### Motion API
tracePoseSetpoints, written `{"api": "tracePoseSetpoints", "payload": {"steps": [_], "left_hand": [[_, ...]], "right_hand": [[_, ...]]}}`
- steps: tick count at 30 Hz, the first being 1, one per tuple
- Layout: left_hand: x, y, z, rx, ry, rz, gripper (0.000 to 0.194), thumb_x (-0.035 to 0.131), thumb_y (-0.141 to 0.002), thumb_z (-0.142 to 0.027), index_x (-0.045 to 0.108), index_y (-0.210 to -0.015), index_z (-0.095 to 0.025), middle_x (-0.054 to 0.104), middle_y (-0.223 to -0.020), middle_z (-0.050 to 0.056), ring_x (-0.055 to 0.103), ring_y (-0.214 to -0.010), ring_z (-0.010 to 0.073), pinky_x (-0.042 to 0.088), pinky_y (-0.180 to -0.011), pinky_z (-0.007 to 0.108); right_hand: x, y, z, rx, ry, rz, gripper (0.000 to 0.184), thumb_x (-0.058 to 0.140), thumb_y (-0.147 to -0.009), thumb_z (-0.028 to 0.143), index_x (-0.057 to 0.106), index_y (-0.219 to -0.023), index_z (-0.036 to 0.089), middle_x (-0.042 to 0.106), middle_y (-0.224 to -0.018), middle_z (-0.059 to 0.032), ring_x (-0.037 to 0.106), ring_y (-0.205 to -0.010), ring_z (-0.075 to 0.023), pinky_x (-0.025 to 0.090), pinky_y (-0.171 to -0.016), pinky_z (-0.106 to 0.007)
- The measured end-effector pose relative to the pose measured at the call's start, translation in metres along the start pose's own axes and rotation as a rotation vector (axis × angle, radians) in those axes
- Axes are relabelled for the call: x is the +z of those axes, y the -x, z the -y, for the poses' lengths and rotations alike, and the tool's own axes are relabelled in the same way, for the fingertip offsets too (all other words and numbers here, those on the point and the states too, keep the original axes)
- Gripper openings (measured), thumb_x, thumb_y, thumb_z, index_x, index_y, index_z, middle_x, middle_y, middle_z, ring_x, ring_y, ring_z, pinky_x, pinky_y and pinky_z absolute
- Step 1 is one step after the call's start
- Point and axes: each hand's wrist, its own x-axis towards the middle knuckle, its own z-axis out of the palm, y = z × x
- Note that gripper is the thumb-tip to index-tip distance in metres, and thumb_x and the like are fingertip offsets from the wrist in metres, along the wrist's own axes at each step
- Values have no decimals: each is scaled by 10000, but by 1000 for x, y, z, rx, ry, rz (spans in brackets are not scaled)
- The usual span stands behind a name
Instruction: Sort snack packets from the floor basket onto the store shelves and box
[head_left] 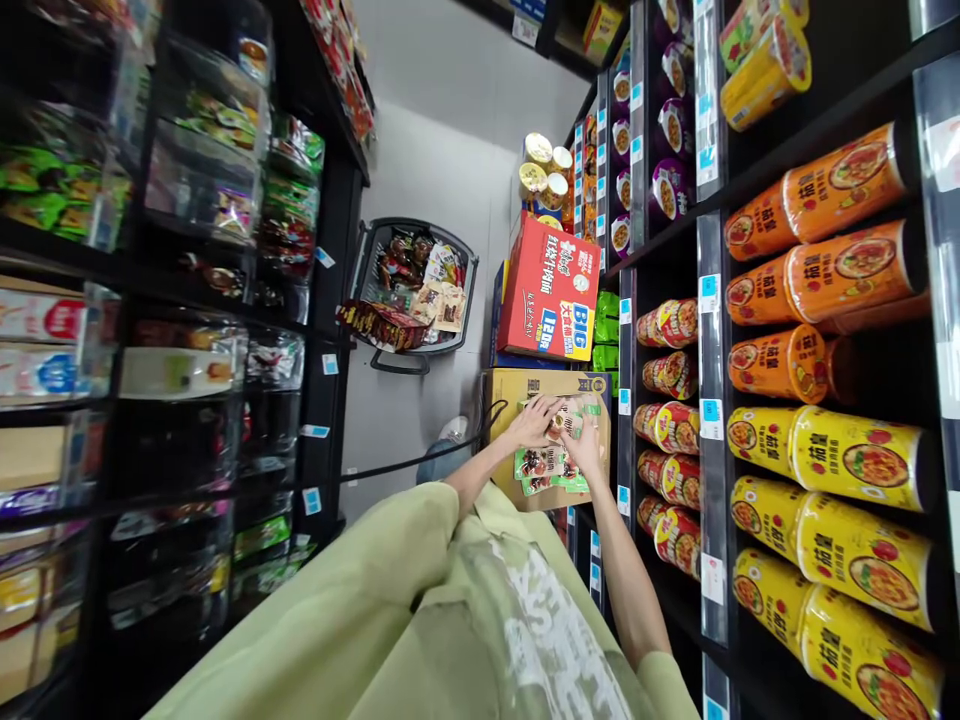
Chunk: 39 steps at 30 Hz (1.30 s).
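"Packet [573, 422]?"
"On the carton [508, 388], between both hands. Long axis unclear."
"Hands?"
"Left hand [534, 420] touches its 9 o'clock side, right hand [587, 453] its 5 o'clock. Neither clearly nearer. Clamped or just resting: cannot tell, either one."
"Around?"
"More packets [541, 463] toward 6, red box [536, 285] at 12, basket [420, 355] at 10."

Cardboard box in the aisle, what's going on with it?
A person in a pale green top has both hands over small packets lying on the box. The left hand and right hand are at the upper packets; their exact grip is unclear. A dark basket with snack packs in it stands on the floor to the left.
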Motion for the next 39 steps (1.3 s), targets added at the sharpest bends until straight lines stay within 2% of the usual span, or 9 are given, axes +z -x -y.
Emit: {"api": "tracePoseSetpoints", "payload": {"steps": [6,10,12,14,17,20,27,33,39], "left_hand": [[-23,11,-12,-1,49,-5,1196,815,-775,-523,133,-1687,-159,321,-1691,229,306,-1569,415,194,-1304,627],[-34,34,-21,-244,70,-80,659,602,-981,-364,388,-1569,-160,491,-1540,212,498,-1417,346,452,-1159,525],[-35,40,-23,-340,38,-10,378,470,-1029,-239,565,-1384,-150,629,-1330,180,622,-1216,294,543,-1013,444],[-32,40,-22,-361,4,80,277,449,-1007,-144,661,-1183,-162,696,-1136,139,663,-1059,270,558,-918,403],[-24,34,-20,-349,-37,145,265,487,-936,-45,695,-1056,-159,723,-1052,132,671,-1013,281,531,-914,418],[-17,28,-18,-354,-80,186,365,492,-858,34,691,-1111,-138,729,-1106,146,678,-1021,284,498,-935,427],[-11,29,-15,-322,-84,231,531,429,-844,58,670,-1250,-185,733,-1179,112,683,-992,255,492,-881,404],[-19,30,-10,-276,-76,212,422,507,-862,11,697,-1161,-219,709,-1172,91,629,-1078,269,488,-901,391],[-21,31,-12,-357,-123,122,287,479,-923,-48,630,-1140,-161,645,-1231,176,608,-1085,314,506,-920,445]], "right_hand": [[21,-5,-1,6,40,-13,785,670,-888,421,470,-1555,58,625,-1461,-268,620,-1336,-393,510,-1095,-499],[25,-3,-2,-34,19,-53,674,616,-917,397,523,-1515,100,717,-1308,-226,706,-1163,-356,555,-1000,-474],[25,-2,-1,-43,2,-67,632,615,-926,429,560,-1477,123,726,-1278,-207,706,-1145,-346,552,-995,-470],[21,-1,0,-52,-29,-98,578,613,-940,481,610,-1413,148,726,-1260,-189,691,-1160,-334,538,-1014,-467],[9,-7,-8,-28,-71,-269,519,563,-977,541,663,-1312,157,701,-1268,-187,643,-1204,-317,496,-1073,-470],[-8,-22,-26,60,-73,-403,546,507,-996,506,645,-1352,116,643,-1377,-225,571,-1320,-323,423,-1161,-485],[-17,-42,-55,139,-196,-51,501,491,-971,392,672,-1373,152,759,-1284,-123,688,-1192,-252,526,-1051,-390],[-9,-36,-67,86,-295,-78,526,466,-986,432,679,-1363,134,748,-1321,-136,702,-1178,-251,526,-1058,-389],[3,-3,-113,365,-173,-275,534,501,-961,422,636,-1353,85,721,-1328,-212,687,-1231,-290,501,-1082,-409]]}}
